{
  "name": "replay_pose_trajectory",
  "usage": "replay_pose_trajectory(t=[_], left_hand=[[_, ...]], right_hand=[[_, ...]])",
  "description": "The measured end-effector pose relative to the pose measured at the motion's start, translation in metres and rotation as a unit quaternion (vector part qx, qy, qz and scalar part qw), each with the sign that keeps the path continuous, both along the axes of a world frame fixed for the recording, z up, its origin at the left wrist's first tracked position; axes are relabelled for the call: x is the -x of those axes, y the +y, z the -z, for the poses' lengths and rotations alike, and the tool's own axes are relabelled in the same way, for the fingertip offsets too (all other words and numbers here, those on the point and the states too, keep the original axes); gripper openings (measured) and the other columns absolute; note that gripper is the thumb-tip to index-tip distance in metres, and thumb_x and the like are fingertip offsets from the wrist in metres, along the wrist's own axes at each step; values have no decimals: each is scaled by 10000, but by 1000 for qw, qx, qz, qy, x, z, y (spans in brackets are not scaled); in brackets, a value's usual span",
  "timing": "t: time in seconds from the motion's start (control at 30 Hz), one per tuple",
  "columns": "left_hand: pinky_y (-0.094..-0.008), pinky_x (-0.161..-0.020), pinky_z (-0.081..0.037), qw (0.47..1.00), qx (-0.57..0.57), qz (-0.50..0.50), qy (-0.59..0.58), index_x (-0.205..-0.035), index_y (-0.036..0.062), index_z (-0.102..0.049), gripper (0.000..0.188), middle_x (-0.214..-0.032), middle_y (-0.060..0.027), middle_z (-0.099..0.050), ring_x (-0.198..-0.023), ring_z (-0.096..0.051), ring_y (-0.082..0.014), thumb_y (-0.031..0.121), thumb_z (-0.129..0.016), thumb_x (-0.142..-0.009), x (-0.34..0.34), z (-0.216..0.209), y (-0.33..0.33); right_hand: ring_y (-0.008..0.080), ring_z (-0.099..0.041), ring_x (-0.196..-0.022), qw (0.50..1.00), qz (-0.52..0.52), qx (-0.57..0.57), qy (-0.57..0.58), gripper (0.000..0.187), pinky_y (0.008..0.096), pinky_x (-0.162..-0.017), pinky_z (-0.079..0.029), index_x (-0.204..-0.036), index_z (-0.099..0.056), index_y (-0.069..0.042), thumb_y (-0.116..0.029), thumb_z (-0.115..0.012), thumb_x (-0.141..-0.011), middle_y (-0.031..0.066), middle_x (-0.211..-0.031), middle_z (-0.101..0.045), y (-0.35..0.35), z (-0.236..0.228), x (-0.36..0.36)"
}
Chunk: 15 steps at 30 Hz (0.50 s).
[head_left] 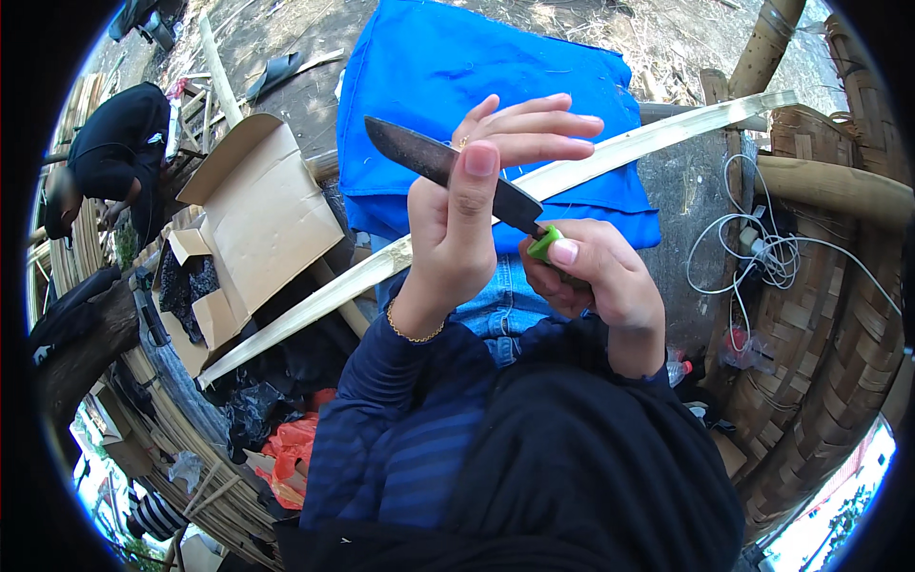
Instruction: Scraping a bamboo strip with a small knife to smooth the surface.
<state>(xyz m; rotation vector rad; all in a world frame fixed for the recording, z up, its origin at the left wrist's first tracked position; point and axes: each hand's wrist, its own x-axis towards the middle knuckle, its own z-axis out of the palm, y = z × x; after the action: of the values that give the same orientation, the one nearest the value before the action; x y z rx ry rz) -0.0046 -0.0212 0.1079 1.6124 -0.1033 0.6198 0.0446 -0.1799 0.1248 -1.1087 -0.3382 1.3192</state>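
My right hand [599, 275] is closed around the green handle [546, 244] of a knife [416, 151]. Its dark, broad blade points up and to the left. My left hand [462, 195] is raised beside the blade, fingers stretched out to the right and thumb up. The thumb crosses in front of the blade; whether it touches the metal I cannot tell. Beneath both hands a long pale strip of split bamboo or wood [658, 146] runs across my lap from lower left to upper right. Part of it is hidden behind my left hand.
A blue cloth [410, 67] lies ahead over my knees. At left stands an open cardboard box [272, 219], with a red plastic bag [289, 453] nearer me. Beyond the box a person [119, 153] bends down. A white cable [777, 257] and woven bamboo [810, 381] are at right.
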Motion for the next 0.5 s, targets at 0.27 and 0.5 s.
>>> replay_pose_trajectory(t=[0.27, 0.5], left_hand=[[-500, -1115, -144, 999, -10, 38, 20, -922, 21, -665, 630, -1113, -215, -637, -1217, -499, -347, 375, -152, -1013, -3, -4, -1], [-524, -1117, -99, 999, 6, 34, 23, -893, 41, -670, 657, -1126, -213, -632, -1249, -466, -355, 412, -141, -1011, -1, -2, -4]], right_hand=[[58, -332, -436, 1000, 18, 4, 24, 493, 211, -381, -243, -676, -448, -34, -477, -481, -891, 8, -571, -401, 0, -1, -1], [26, -308, -478, 996, 39, -62, 51, 360, 200, -407, -237, -760, -491, -54, -340, -436, -972, -56, -597, -370, -3, 6, 1]])
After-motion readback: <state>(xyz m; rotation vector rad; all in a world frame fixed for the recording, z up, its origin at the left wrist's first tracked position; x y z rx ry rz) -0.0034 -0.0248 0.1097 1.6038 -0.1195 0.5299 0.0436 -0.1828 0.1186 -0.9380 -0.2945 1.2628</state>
